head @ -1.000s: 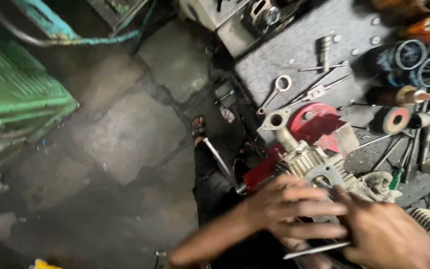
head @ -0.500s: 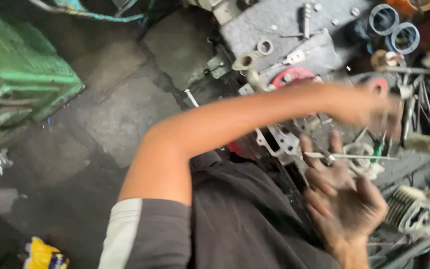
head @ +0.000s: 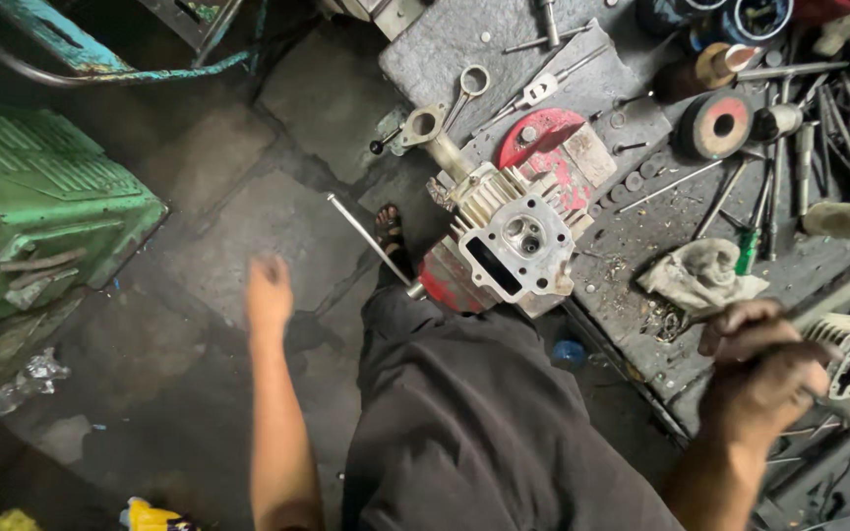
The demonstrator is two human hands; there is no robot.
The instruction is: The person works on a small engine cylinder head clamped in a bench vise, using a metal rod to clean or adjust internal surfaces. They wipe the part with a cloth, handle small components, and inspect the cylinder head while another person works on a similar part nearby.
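Moved: left hand point(head: 269, 292) has swung off the tabletop point(head: 632, 236), now blurred over the floor; grip cannot be told.
Right hand point(head: 761, 366): clenched on a thin dark tool.
Cylinder head point(head: 516, 236): between both hands.
Rag point(head: 696, 277): just above right hand.

Green machine casing point(head: 41, 206), grinding wheel point(head: 716, 125), ring spanner point(head: 466, 88), dirty rag point(head: 700, 278), green-handled screwdriver point(head: 750, 248)

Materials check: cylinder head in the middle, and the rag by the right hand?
Cylinder head: looks like cast aluminium, pale matte grey, with cooling fins and machined ports. Rag: woven cloth, probably cotton, off-white and grimy, crumpled in soft folds beside the right hand.
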